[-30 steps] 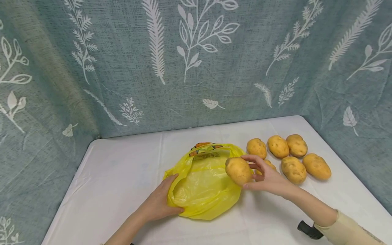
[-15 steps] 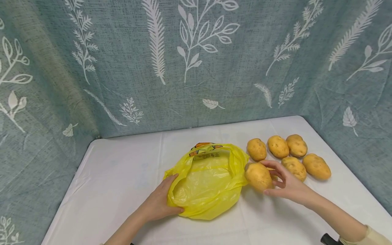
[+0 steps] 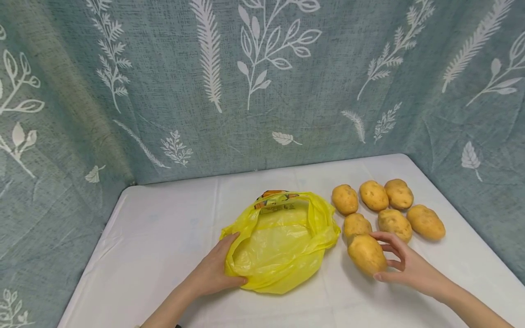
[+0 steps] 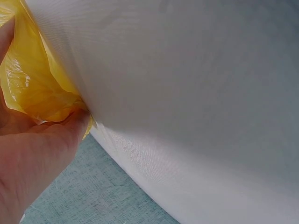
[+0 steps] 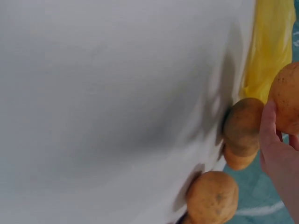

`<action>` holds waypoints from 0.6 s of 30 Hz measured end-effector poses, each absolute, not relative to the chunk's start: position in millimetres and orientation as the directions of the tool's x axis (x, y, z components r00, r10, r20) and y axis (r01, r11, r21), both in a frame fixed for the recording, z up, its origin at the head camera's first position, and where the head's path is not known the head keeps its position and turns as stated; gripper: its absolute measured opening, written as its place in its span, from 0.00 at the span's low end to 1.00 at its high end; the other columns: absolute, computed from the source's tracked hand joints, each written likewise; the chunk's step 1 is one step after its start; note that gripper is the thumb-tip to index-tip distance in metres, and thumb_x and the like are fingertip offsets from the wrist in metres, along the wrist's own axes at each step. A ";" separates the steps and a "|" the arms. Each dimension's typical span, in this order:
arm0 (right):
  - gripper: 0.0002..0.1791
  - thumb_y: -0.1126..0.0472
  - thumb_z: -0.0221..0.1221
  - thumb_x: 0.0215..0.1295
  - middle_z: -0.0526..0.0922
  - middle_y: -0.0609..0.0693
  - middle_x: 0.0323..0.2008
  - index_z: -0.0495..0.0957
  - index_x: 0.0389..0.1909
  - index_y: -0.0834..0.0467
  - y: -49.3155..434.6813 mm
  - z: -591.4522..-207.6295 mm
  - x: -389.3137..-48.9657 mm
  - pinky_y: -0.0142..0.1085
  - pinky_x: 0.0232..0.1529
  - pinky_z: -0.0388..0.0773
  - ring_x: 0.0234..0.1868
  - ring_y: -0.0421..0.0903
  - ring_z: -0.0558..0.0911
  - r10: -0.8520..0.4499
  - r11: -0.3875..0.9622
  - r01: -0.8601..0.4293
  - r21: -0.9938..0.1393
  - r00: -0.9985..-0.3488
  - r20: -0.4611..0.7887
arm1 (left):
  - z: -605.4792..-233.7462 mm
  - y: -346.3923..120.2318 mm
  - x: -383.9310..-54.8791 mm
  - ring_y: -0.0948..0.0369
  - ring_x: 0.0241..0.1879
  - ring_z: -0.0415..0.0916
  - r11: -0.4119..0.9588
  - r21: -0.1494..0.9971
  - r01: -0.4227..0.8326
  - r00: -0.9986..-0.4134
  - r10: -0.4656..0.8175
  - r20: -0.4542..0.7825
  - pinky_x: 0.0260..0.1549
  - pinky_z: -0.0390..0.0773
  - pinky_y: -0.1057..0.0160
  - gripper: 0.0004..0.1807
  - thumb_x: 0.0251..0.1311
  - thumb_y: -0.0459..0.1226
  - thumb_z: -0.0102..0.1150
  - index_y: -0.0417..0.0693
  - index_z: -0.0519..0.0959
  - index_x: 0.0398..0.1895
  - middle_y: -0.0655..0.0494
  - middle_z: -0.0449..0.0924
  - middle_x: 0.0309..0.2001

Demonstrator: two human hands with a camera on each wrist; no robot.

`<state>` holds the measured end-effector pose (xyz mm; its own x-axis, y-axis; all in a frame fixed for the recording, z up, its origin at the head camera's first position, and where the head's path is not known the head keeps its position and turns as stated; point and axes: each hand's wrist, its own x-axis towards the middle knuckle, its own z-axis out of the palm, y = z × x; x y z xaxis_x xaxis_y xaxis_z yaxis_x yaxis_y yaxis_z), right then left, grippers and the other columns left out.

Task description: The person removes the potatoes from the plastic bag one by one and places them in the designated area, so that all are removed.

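A yellow plastic bag (image 3: 279,255) lies on the table in the head view, its mouth spread wide and its inside showing. My left hand (image 3: 217,269) holds the bag's left side, thumb at the near rim. In the left wrist view that hand (image 4: 42,144) has yellow film between thumb and fingers. To the right of the bag, my right hand (image 3: 406,264) grips a potato (image 3: 367,255) between thumb and fingertips. The right wrist view shows this potato (image 5: 287,98) raised off the white cloth, at the frame's edge. Right behind it sits another potato (image 3: 356,225).
More potatoes stand behind and to the right, among them a near one (image 3: 394,224), a large one (image 3: 425,222) and one by the bag (image 3: 345,199). The white-covered table (image 3: 164,228) ends against a leaf-patterned curtain (image 3: 229,136).
My right hand has carried the potato from over the bag's right rim rightward and toward me, uncovering the potato behind it. The left hand and bag have stayed in place.
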<state>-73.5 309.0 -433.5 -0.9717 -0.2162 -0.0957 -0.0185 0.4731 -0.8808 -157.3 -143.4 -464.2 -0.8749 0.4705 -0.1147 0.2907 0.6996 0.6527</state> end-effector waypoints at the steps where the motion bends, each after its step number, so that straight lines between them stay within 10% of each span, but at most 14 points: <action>1: 0.43 0.59 0.70 0.56 0.61 0.58 0.68 0.58 0.70 0.56 311.0 -435.1 -71.4 0.41 0.52 0.76 0.56 0.23 0.66 -0.215 0.480 -0.019 -0.877 -0.972 -0.097 | -464.4 -143.2 -157.6 0.41 0.70 0.54 0.701 0.652 0.289 -0.875 0.470 -0.117 0.62 0.60 0.36 0.59 0.42 0.55 0.76 0.49 0.54 0.76 0.40 0.54 0.73; 18: 0.42 0.62 0.71 0.55 0.64 0.29 0.61 0.59 0.68 0.55 329.4 -457.6 -51.6 0.34 0.48 0.77 0.56 0.23 0.66 -0.232 0.529 -0.077 -0.845 -0.971 -0.057 | -464.4 -143.5 -156.5 0.40 0.70 0.54 0.692 0.657 0.301 -0.876 0.473 -0.097 0.62 0.60 0.35 0.60 0.40 0.54 0.77 0.49 0.54 0.76 0.39 0.54 0.73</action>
